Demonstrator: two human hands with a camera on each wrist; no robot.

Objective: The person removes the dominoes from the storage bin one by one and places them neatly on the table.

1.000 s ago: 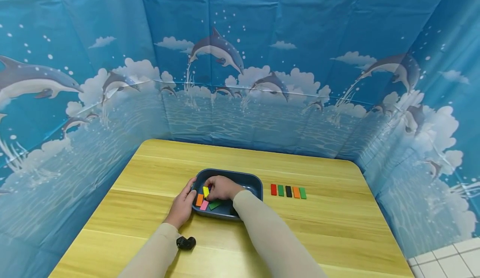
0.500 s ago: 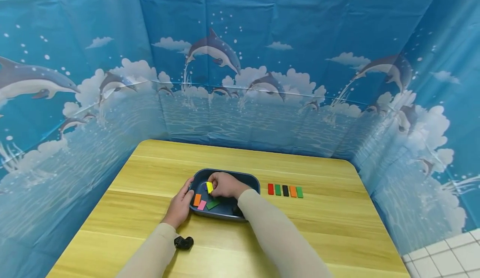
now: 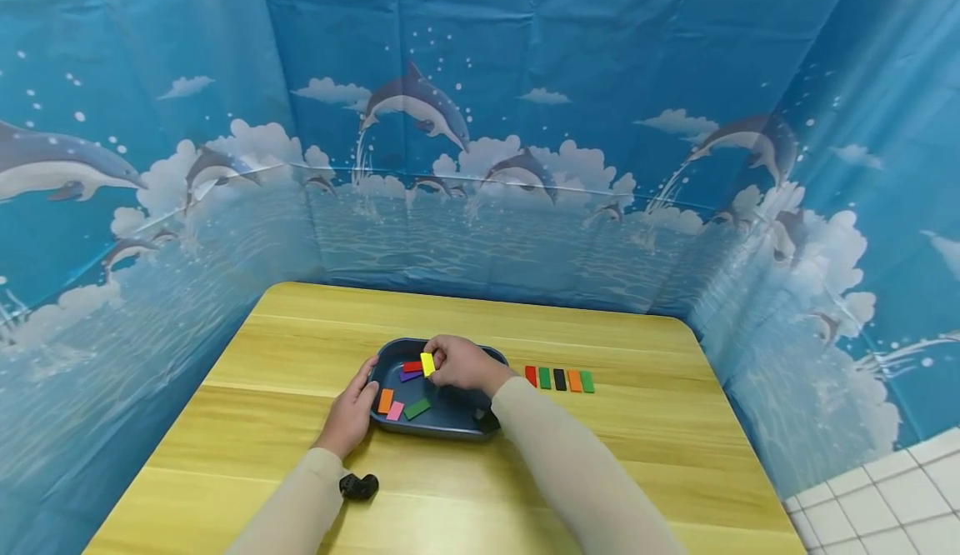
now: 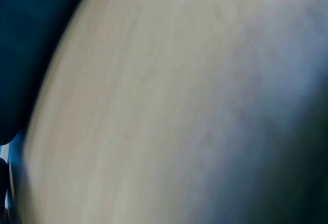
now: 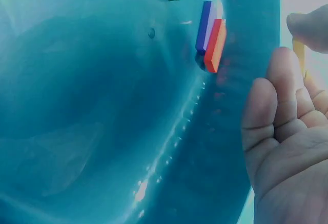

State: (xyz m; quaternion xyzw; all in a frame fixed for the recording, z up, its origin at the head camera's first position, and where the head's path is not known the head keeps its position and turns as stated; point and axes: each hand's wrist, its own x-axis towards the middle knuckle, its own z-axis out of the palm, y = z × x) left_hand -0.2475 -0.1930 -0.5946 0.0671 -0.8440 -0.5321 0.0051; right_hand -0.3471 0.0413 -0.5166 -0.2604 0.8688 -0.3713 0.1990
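My right hand pinches a small flat yellow block between thumb and fingertips above the dark blue tray. In the right wrist view, the yellow block shows edge-on by the thumb. My left hand holds the tray's left rim. Inside the tray lie a red block, a purple block, an orange block, a pink block and a green block. A dark object in its right part is partly hidden by the sleeve. The left wrist view is blurred.
Right of the tray, a row of upright-set flat blocks runs red, green, black, orange, green on the wooden table. A black device sits at the left wrist. A dolphin-printed curtain surrounds the table.
The right hand has lifted the yellow block and moved it rightward and up from the tray's left part, uncovering the red and purple blocks. The left hand stays at the rim.
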